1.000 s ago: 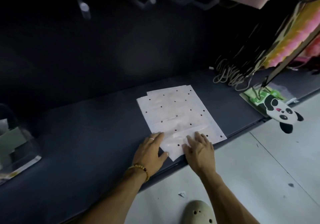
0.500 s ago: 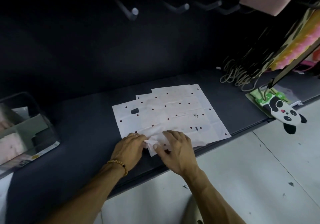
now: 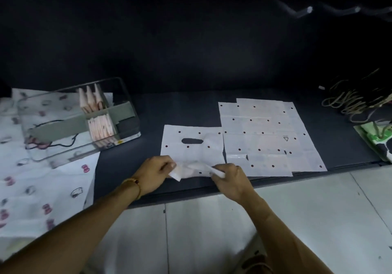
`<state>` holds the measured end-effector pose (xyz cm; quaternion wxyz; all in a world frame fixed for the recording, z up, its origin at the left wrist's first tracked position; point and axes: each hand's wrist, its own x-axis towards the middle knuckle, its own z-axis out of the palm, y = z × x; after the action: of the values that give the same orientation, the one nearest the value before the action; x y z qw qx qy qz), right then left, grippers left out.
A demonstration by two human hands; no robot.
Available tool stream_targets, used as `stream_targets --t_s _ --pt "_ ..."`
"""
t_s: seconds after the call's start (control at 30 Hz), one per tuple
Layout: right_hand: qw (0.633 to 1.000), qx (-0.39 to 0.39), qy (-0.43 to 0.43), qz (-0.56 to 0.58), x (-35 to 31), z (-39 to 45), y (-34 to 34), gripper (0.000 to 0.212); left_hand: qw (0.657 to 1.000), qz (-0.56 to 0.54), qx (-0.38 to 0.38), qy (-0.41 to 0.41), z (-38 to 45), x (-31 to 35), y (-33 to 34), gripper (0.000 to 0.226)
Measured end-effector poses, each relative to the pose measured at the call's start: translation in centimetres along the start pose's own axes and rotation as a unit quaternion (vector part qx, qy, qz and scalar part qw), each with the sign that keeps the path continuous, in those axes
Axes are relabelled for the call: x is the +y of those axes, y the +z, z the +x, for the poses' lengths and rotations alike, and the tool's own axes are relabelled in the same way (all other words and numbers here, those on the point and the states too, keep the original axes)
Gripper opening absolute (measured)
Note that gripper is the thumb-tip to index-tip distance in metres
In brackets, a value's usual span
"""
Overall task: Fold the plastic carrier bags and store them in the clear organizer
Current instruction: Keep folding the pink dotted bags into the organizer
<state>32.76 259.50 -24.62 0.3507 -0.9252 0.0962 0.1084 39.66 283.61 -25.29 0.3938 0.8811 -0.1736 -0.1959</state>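
Head view: dotted white carrier bag point(image 3: 192, 144) flat on dark table point(image 3: 148, 112), near edge lifted. Left hand point(image 3: 156, 174) and right hand point(image 3: 230, 179) both pinch that folded edge. Bag stack point(image 3: 267, 133) just right; clear organizer point(image 3: 78, 118) with folded bags point(image 3: 99, 125) well left.

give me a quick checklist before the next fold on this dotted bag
1. Left hand grips the near edge of the dotted bag: ok.
2. Right hand grips the same edge: ok.
3. Bag lies flat beyond the lifted edge, handle hole showing: ok.
4. Bag is clear of the stack of bags: not ok, its right edge meets the stack.
5. Clear organizer has room: ok, folded bags fill only part of it.
6. Fold line is straight: cannot tell, the edge is bunched between the hands.
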Motion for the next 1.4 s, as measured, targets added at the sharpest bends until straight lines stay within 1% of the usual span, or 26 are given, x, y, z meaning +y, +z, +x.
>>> stream_targets --t_s 0.03,0.1,0.13,0.17,0.2,0.23,0.3,0.33,0.4,0.47,0.5,0.6,0.67,0.77,0.83,0.9,0.97,1.03,1.07,1.1,1.13,1.2,1.23,1.27,1.3,1.4 --pt "0.998 0.014 0.030 0.051 -0.2 0.2 -0.1 0.016 0.999 -0.024 0.005 -0.021 -0.1 -0.1 0.0 0.023" --pt "0.989 0.035 0.082 0.116 -0.4 0.5 -0.1 0.022 0.996 -0.059 0.010 -0.067 -0.3 -0.4 0.2 0.027" --pt "0.986 0.037 0.099 0.129 -0.5 0.7 0.1 0.018 0.992 -0.085 0.018 -0.091 -0.6 -0.6 0.3 0.031" --pt "0.984 0.032 0.117 0.130 -0.7 0.9 0.4 0.009 0.986 -0.120 0.028 -0.116 -1.0 -0.8 0.2 0.034" --pt "0.983 0.027 0.134 0.123 -1.0 1.0 0.8 0.010 0.976 -0.166 0.032 -0.135 -1.5 -0.9 -0.1 0.038" --pt "0.982 0.026 0.149 0.112 -1.1 1.3 1.2 0.020 0.966 -0.212 0.027 -0.143 -2.1 -0.9 -0.4 0.043" --pt "0.978 0.047 0.164 0.116 -1.3 1.9 1.8 0.027 0.961 -0.248 0.011 -0.124 -2.8 -1.0 -0.9 0.042" --pt "0.975 0.060 0.167 0.131 -1.5 2.1 2.0 0.027 0.965 -0.232 0.010 -0.119 -2.8 -1.2 -1.1 0.035" --pt "0.970 0.082 0.171 0.152 -1.8 2.5 2.3 0.028 0.979 -0.145 0.038 -0.136 -2.2 -1.5 -1.2 0.014" --pt "0.968 0.090 0.177 0.153 -1.8 2.7 2.5 0.029 0.984 -0.049 0.066 -0.161 -1.2 -1.5 -1.1 0.007" --pt "0.966 0.090 0.185 0.153 -1.7 2.7 2.7 0.030 0.983 -0.024 0.069 -0.169 -0.8 -1.5 -1.0 0.010" --pt "0.962 0.096 0.207 0.151 -1.3 2.9 2.8 0.026 0.979 -0.014 0.065 -0.194 0.0 -1.5 -1.0 0.026" --pt "0.968 0.098 0.205 0.111 -1.1 3.0 2.9 0.024 0.976 0.001 0.059 -0.209 0.1 -1.7 -0.9 0.029" --pt "0.981 0.101 0.168 0.011 -1.4 3.3 3.2 0.025 0.968 0.027 0.063 -0.240 0.0 -2.6 -0.8 0.034" --pt "0.984 0.095 0.152 -0.018 -1.6 3.6 3.5 0.022 0.965 0.036 0.074 -0.250 -0.1 -2.9 -0.8 0.035" --pt "0.984 0.090 0.152 -0.025 -1.8 3.9 3.6 0.021 0.963 0.060 0.091 -0.248 -0.1 -3.0 -0.8 0.029" --pt "0.983 0.088 0.155 -0.033 -1.9 4.3 3.5 0.023 0.956 0.123 0.117 -0.239 -0.3 -2.6 -1.0 0.025" --pt "0.983 0.083 0.156 -0.049 -1.9 4.6 3.5 0.026 0.945 0.191 0.175 -0.202 -0.8 -2.4 -1.1 0.023" --pt "0.982 0.082 0.159 -0.052 -2.0 4.8 3.5 0.026 0.939 0.220 0.210 -0.157 -1.0 -2.5 -1.0 0.025" --pt "0.982 0.082 0.161 -0.053 -2.0 5.0 3.5 0.026 0.935 0.253 0.228 -0.094 -1.2 -2.5 -0.8 0.028" --pt "0.982 0.082 0.163 -0.056 -2.1 5.1 3.5 0.025 0.931 0.284 0.228 -0.018 -1.4 -2.4 -0.5 0.030" --pt "0.981 0.077 0.157 -0.079 -2.4 5.3 3.5 0.025 0.920 0.328 0.173 0.124 -1.6 -2.4 0.6 0.033" --pt "0.981 0.077 0.154 -0.094 -2.6 5.4 3.6 0.026 0.917 0.337 0.134 0.165 -1.6 -2.5 1.2 0.037" --pt "0.980 0.079 0.153 -0.103 -2.7 5.5 3.6 0.026 0.920 0.337 0.095 0.175 -1.6 -2.8 1.8 0.041" --pt "0.978 0.084 0.155 -0.108 -2.8 5.5 3.6 0.026 0.926 0.335 0.064 0.162 -1.6 -3.1 2.2 0.044" --pt "0.977 0.110 0.140 -0.115 -2.9 5.6 3.6 0.023 0.934 0.338 0.019 0.116 -1.6 -4.3 2.5 0.050"
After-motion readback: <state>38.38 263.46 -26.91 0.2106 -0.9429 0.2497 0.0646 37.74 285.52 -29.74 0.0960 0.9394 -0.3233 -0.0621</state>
